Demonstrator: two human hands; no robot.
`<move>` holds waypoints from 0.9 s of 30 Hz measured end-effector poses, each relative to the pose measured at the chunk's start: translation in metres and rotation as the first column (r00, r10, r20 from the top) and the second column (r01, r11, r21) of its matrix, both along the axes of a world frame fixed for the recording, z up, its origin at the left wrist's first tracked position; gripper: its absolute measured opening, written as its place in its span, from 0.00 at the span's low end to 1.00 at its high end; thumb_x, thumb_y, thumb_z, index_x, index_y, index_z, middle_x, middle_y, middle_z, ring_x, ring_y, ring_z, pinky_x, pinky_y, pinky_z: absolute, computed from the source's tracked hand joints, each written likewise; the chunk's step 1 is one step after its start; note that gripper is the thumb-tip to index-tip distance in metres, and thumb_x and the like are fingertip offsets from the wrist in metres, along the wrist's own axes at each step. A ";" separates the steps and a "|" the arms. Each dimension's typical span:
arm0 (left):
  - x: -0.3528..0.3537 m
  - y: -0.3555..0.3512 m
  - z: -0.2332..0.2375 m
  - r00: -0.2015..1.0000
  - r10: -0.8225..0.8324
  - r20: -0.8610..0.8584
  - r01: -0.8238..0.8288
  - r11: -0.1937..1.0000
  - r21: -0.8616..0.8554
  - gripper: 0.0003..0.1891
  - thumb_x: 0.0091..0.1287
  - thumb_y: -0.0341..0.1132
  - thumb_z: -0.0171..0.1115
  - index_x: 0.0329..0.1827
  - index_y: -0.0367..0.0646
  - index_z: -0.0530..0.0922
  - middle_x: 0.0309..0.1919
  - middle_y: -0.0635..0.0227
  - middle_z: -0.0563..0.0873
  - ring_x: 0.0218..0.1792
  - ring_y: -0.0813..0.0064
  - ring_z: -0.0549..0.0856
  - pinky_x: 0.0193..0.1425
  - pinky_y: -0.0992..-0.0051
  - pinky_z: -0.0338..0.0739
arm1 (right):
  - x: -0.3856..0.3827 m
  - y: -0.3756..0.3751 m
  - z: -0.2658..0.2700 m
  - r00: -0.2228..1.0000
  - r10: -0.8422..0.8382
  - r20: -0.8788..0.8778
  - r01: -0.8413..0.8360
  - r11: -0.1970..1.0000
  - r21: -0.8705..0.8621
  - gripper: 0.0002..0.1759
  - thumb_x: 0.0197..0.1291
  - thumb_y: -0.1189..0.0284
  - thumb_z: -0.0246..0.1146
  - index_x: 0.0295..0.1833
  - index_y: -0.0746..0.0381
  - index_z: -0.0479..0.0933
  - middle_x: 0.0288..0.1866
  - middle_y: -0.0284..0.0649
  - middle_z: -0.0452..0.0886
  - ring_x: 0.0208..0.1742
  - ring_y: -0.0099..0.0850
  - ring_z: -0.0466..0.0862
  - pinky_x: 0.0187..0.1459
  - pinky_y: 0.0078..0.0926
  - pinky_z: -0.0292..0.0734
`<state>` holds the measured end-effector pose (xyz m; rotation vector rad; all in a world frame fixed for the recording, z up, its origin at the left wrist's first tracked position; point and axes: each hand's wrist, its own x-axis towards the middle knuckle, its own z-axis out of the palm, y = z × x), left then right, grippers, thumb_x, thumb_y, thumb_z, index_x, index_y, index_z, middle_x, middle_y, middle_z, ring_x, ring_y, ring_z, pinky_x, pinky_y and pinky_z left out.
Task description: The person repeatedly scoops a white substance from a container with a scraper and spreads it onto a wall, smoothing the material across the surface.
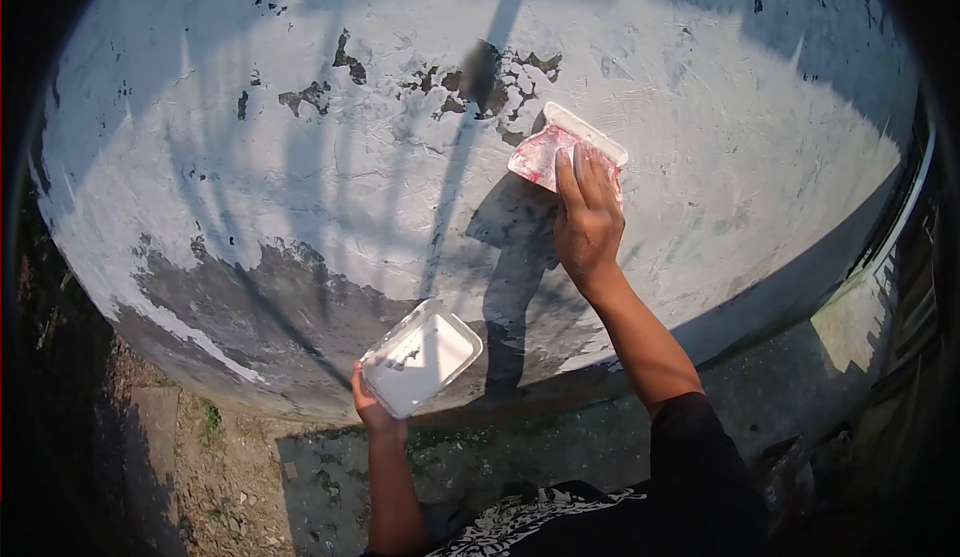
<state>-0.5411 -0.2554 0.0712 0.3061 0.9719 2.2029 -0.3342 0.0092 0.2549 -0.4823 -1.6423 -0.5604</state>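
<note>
Sunlit and outdoors, a patchy white-grey plastered wall (330,157) fills the upper frame, with flaking dark spots near top centre and bare ground below. Right of centre, the right hand (588,219) presses a pink-stained scraper (566,147) flat to the wall, fingers laid over it. At lower centre, the left hand (372,409) grips a white tray (421,357) by its lower corner.

Right hand (588,215) covers the scraper's (560,142) lower half. Left hand (372,409) mostly behind the tray (420,357). Lower-right clutter (808,454) too dark to identify. Torso cut off at bottom edge.
</note>
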 end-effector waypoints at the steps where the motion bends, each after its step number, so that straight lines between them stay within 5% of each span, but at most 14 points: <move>1: 0.001 0.003 -0.004 1.000 -0.010 -0.016 0.010 1.000 0.007 0.31 0.80 0.59 0.44 0.69 0.41 0.74 0.60 0.58 0.83 0.60 0.61 0.83 0.68 0.61 0.76 | -0.006 0.002 -0.009 0.997 -0.061 0.043 0.062 0.998 -0.028 0.28 0.58 0.82 0.59 0.66 0.65 0.80 0.65 0.57 0.82 0.65 0.56 0.83 0.65 0.48 0.79; 6: 0.001 0.029 0.009 0.999 -0.011 0.051 0.011 1.000 -0.001 0.29 0.81 0.55 0.44 0.66 0.37 0.75 0.58 0.56 0.85 0.56 0.62 0.86 0.64 0.62 0.79 | -0.007 -0.034 -0.015 0.923 0.107 0.370 -0.112 0.994 -0.008 0.24 0.58 0.78 0.62 0.62 0.62 0.81 0.61 0.53 0.84 0.58 0.51 0.86 0.57 0.40 0.83; 8: -0.002 0.036 0.018 0.993 -0.052 0.109 0.047 0.998 0.044 0.26 0.82 0.51 0.45 0.62 0.35 0.77 0.55 0.56 0.87 0.53 0.62 0.88 0.60 0.63 0.81 | 0.007 -0.040 -0.009 0.893 0.341 0.296 -0.276 0.931 -0.239 0.20 0.59 0.80 0.64 0.59 0.61 0.82 0.52 0.51 0.87 0.49 0.48 0.88 0.49 0.39 0.85; 9: 0.001 0.036 0.029 0.996 -0.061 0.065 0.058 0.997 0.056 0.26 0.82 0.50 0.45 0.60 0.34 0.79 0.53 0.57 0.88 0.51 0.63 0.88 0.59 0.64 0.81 | 0.012 -0.051 0.000 0.862 0.491 0.127 -0.393 0.805 -0.444 0.17 0.63 0.79 0.66 0.57 0.60 0.82 0.44 0.49 0.88 0.43 0.48 0.88 0.43 0.38 0.84; 11: -0.004 0.041 0.037 0.995 -0.100 -0.015 0.101 0.994 0.041 0.25 0.82 0.49 0.45 0.58 0.34 0.79 0.50 0.57 0.88 0.49 0.65 0.88 0.57 0.66 0.81 | 0.028 -0.059 0.017 0.815 0.579 0.036 -0.462 0.685 -0.563 0.12 0.68 0.76 0.65 0.56 0.60 0.82 0.41 0.50 0.88 0.41 0.51 0.87 0.43 0.39 0.82; 14: -0.005 0.054 0.047 0.991 -0.110 -0.077 0.112 0.993 0.022 0.24 0.82 0.48 0.46 0.57 0.33 0.80 0.49 0.59 0.87 0.47 0.68 0.87 0.55 0.68 0.80 | 0.038 -0.085 0.056 0.752 0.634 0.181 -0.307 0.580 -0.754 0.09 0.69 0.77 0.66 0.53 0.65 0.82 0.37 0.49 0.86 0.39 0.46 0.87 0.41 0.33 0.78; 18: 0.010 0.071 0.065 0.988 -0.116 -0.101 0.124 0.989 0.079 0.22 0.82 0.46 0.46 0.55 0.33 0.80 0.48 0.62 0.86 0.49 0.72 0.84 0.56 0.70 0.77 | 0.019 -0.101 0.079 0.602 0.701 0.383 -0.093 0.538 -0.838 0.09 0.67 0.77 0.67 0.51 0.66 0.82 0.36 0.49 0.85 0.38 0.48 0.87 0.41 0.38 0.78; 20: 0.015 0.080 0.056 0.984 -0.124 -0.127 0.137 0.986 0.100 0.22 0.82 0.45 0.46 0.55 0.34 0.80 0.48 0.63 0.86 0.49 0.73 0.83 0.57 0.71 0.76 | 0.006 -0.105 0.073 0.485 0.652 0.582 -0.039 0.681 -0.731 0.10 0.64 0.76 0.67 0.50 0.65 0.81 0.37 0.49 0.85 0.39 0.51 0.87 0.41 0.44 0.79; 23: 0.016 0.090 0.043 0.963 -0.136 -0.232 0.167 0.978 0.123 0.20 0.83 0.43 0.45 0.52 0.35 0.80 0.46 0.64 0.85 0.50 0.75 0.80 0.60 0.73 0.72 | -0.005 -0.110 0.058 0.454 0.551 0.700 0.120 0.741 -0.661 0.09 0.64 0.74 0.65 0.49 0.63 0.81 0.39 0.49 0.86 0.40 0.53 0.86 0.42 0.49 0.79; 27: 0.024 0.084 0.042 0.944 -0.141 -0.299 0.173 0.981 0.083 0.20 0.82 0.43 0.46 0.50 0.36 0.80 0.43 0.65 0.84 0.48 0.77 0.80 0.56 0.74 0.73 | -0.009 -0.126 0.038 0.531 0.486 0.694 0.157 0.749 -0.644 0.09 0.64 0.75 0.61 0.48 0.65 0.78 0.40 0.47 0.86 0.39 0.53 0.86 0.38 0.47 0.80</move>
